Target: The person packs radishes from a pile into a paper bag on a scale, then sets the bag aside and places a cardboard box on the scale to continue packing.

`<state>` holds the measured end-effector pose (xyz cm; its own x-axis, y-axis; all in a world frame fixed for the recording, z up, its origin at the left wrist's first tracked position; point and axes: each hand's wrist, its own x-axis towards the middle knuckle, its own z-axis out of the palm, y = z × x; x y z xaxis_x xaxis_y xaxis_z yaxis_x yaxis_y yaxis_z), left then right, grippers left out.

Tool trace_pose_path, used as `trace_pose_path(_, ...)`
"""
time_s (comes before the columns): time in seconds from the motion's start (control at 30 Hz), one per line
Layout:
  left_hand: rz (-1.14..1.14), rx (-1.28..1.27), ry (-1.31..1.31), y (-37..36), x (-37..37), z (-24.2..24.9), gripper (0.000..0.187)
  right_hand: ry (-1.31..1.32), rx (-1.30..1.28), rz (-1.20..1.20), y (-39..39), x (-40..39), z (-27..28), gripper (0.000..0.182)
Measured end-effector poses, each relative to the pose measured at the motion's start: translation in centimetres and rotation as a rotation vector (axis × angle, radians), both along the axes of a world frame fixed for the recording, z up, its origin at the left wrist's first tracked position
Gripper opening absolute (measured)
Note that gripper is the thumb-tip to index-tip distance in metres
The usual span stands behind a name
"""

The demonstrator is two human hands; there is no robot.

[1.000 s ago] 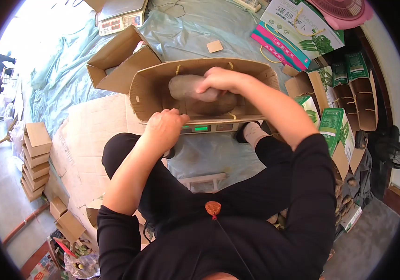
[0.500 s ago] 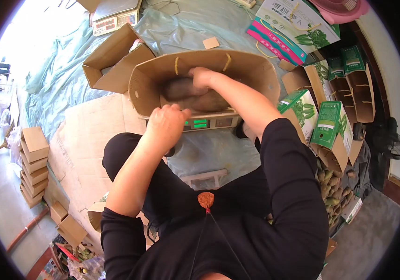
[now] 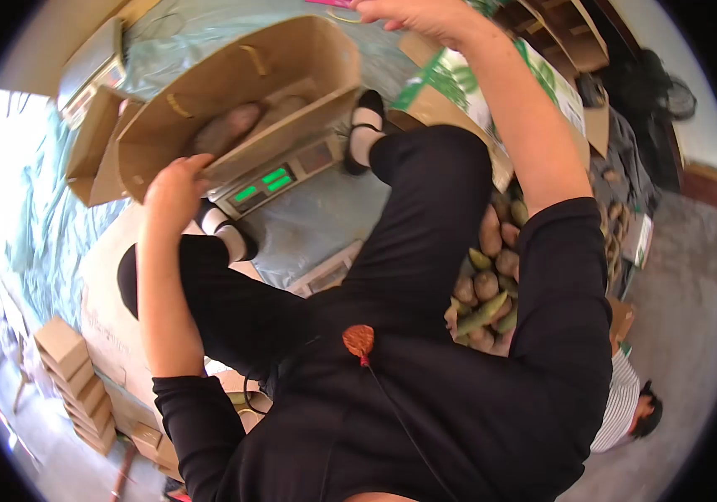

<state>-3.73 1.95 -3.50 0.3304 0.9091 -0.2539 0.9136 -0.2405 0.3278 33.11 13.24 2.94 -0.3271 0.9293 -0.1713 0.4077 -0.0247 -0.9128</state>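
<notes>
A large open cardboard bag (image 3: 291, 138) with yellow cord handles is tilted in view and rests over a scale (image 3: 262, 188) with green lit digits. Inside lie a few long, brownish radish-like vegetables (image 3: 229, 130). My left hand (image 3: 176, 191) has its fingers wrapped over the bag's near rim at the left corner. My right hand (image 3: 425, 18) is away from the bag at the top edge, its fingers stretched out and nothing visible in them. A pink edge and a yellow cord show near its fingertips.
Green-and-white printed boxes (image 3: 450, 84) stand right of the bag. A pile of vegetables (image 3: 486, 289) lies beside my right leg. Folded cartons (image 3: 78, 381) are stacked at the left. Another person in a striped top (image 3: 618, 402) is at the lower right.
My right hand has left the bag's inside and moved up and right. My left hand stays at the rim. The view has turned, so the bag appears further left, and another person now shows.
</notes>
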Motion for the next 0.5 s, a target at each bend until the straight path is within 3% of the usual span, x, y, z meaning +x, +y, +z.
trace_pose_path(0.1,-0.019,0.050,-0.033,0.1,-0.5,-0.3,0.044,0.105,-0.093,-0.109,-4.4,7.6,-1.9,0.042)
trace_pose_path(0.17,-0.020,0.079,-0.048,0.3,-0.9,-0.9,0.043,-0.161,0.004,-0.260,-9.1,10.8,-3.6,0.044)
trace_pose_path(0.23,-0.020,0.035,-0.031,0.4,-0.8,-0.8,0.042,-0.264,-0.192,-0.358,-13.4,13.9,-6.4,0.043)
trace_pose_path(0.37,0.024,-0.007,0.000,0.5,-1.0,-1.3,0.042,-0.270,-0.355,-0.585,-23.1,18.4,-14.9,0.040)
trace_pose_path(0.43,0.040,-0.021,-0.022,0.8,-1.3,-1.7,0.042,-0.381,-0.480,-0.587,-27.8,18.8,-17.7,0.038)
trace_pose_path(0.5,0.035,-0.038,-0.066,1.0,-1.9,-2.5,0.042,-0.448,-0.468,-0.571,-33.7,20.6,-25.1,0.036)
